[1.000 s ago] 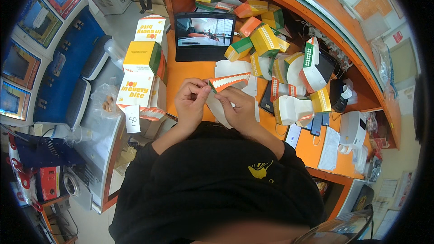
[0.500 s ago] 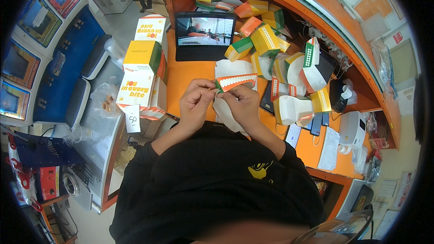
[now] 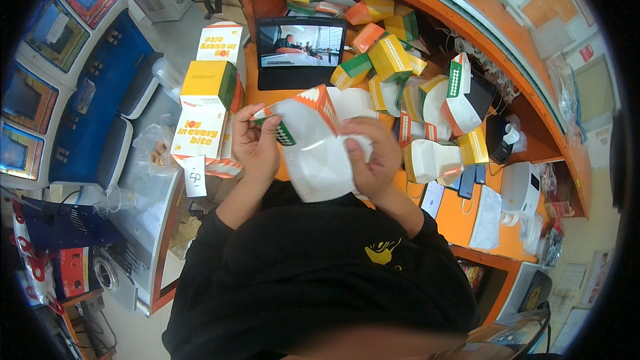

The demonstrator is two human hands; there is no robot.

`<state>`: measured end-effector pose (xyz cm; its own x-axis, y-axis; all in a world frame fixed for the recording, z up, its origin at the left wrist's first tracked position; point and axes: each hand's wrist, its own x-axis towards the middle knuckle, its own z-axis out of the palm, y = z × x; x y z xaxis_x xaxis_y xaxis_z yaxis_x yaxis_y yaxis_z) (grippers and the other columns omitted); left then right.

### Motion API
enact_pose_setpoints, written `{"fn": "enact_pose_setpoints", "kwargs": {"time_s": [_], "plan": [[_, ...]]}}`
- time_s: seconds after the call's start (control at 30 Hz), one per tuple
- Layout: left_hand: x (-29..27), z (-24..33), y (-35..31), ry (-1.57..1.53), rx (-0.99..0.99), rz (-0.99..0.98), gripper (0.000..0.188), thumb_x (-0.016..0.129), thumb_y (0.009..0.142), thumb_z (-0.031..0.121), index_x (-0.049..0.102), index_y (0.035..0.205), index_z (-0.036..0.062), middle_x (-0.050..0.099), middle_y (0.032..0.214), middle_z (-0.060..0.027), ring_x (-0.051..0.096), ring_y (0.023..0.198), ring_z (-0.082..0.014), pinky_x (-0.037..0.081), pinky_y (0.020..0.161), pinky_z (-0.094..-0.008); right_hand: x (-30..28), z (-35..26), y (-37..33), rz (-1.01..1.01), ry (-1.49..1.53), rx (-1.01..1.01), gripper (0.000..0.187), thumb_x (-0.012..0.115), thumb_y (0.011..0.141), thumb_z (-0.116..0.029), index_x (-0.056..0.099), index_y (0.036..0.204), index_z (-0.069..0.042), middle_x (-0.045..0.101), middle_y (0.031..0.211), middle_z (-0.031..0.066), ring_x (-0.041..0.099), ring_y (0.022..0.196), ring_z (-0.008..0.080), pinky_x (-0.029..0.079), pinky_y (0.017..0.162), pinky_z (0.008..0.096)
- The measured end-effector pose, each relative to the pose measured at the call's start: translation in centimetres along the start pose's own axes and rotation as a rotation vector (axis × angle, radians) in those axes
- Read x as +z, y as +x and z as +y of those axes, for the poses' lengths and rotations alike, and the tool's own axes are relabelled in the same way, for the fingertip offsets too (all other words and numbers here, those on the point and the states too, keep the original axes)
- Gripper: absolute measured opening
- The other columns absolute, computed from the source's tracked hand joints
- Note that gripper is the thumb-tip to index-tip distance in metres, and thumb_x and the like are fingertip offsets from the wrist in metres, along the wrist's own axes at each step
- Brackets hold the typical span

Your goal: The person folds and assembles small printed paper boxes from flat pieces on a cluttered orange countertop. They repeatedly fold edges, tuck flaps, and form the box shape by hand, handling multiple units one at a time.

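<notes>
Between both hands, in front of my chest, is a paper food carton (image 3: 320, 167), spread partly open with its white inside showing. Its upright folded edges are orange and green with a white scalloped pattern. My left hand (image 3: 257, 148) pinches the carton's green-and-orange corner between thumb and fingers. At the opposite side my right hand (image 3: 372, 159) grips the carton's wall, thumb on the white inner face. Just behind lies another white carton piece (image 3: 353, 102) on the orange desk, partly covered by the held carton.
Folded yellow, green and orange cartons (image 3: 393, 60) are heaped at the back right. A stack of flat cartons (image 3: 203, 127) stands on the left, with a white number tag. A tablet (image 3: 300, 50) stands behind my hands. Phones (image 3: 467, 183) and a white device (image 3: 520, 190) lie at the right.
The carton has gone from a narrow, flattened fold to a spread-open shape with its white inside showing. My hands have moved apart, the left one leftward.
</notes>
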<state>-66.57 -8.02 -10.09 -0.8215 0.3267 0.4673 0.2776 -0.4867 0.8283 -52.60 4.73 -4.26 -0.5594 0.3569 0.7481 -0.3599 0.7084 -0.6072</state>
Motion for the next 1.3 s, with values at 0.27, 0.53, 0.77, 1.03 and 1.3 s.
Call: {"fn": "enact_pose_setpoints", "kwargs": {"time_s": [0.27,0.53,0.77,1.03,1.3], "plan": [[0.0,1.5,-1.1,-0.258,0.004,-0.263,0.03,0.062,0.097,0.024,0.062,0.104,-0.0058,0.059,0.075,-0.0029,0.055,0.065,-0.0091,0.045,0.06,-0.0236,-0.5,0.9,1.3,-0.506,0.059,-0.1,0.015,0.068,0.085,-0.021,0.066,0.085,-0.006,0.066,0.084,0.0104,0.064,0.074,0.028,0.048,0.064,0.0337],[0.1,2.7,-1.1,-0.054,-0.127,-0.287,0.033,0.056,0.1,0.021,0.064,0.079,-0.0035,0.059,0.068,-0.0019,0.05,0.06,-0.0079,0.038,0.055,-0.0242,-0.5,0.5,0.8,-0.42,0.114,0.104,0.026,0.062,0.09,-0.023,0.06,0.072,-0.004,0.056,0.065,0.0135,0.054,0.056,0.0313,0.04,0.054,0.0396],[-0.8,2.7,-0.2,0.022,-0.167,-0.466,0.048,0.05,0.102,0.039,0.066,0.087,-0.0038,0.063,0.076,-0.0057,0.057,0.067,-0.0122,0.043,0.062,-0.0259,-1.3,1.0,1.0,-0.412,0.05,0.052,0.034,0.053,0.097,-0.025,0.06,0.07,-0.004,0.055,0.065,0.0134,0.053,0.057,0.0317,0.041,0.054,0.0386],[0.1,2.3,1.0,-0.218,-0.168,-0.67,0.138,0.085,0.063,0.059,-0.004,0.153,0.0046,0.028,0.152,-0.0191,0.032,0.141,-0.0313,0.026,0.115,-0.0454,-2.9,3.2,0.7,0.64,0.452,0.438,0.043,0.043,0.104,-0.041,0.055,0.116,-0.001,0.062,0.096,0.0042,0.06,0.079,0.0143,0.047,0.065,0.0299],[-0.4,1.8,-1.5,0.005,-0.64,-0.558,0.121,0.084,0.073,0.033,-0.002,0.154,0.0071,0.028,0.152,-0.0128,0.035,0.137,-0.0242,0.03,0.113,-0.0412,-0.7,4.6,-1.3,0.205,-0.007,0.591,0.076,0.07,0.089,-0.024,0.027,0.149,-0.006,0.029,0.149,0.0141,0.047,0.125,0.026,0.04,0.1,0.0437]]}}
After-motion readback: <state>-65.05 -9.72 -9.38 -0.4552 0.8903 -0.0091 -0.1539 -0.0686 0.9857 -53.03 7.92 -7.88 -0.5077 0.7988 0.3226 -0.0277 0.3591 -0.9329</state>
